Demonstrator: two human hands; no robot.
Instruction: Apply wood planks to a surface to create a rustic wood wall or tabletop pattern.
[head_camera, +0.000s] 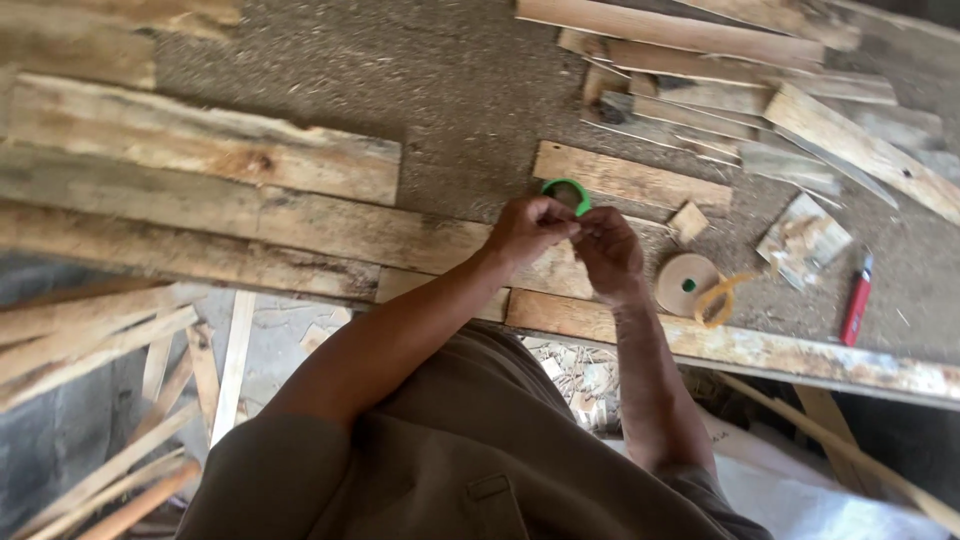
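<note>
Seen from above, the left hand and right hand meet with fingers pinched together on something too small to make out, just in front of a green ring lying on the sawdust-strewn desk, near a tape roll.

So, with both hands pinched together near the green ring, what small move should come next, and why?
Probably draw the hands slowly apart. The left hand and right hand meet fingertip to fingertip beside the green ring, seemingly pinching something too small to see.
</note>
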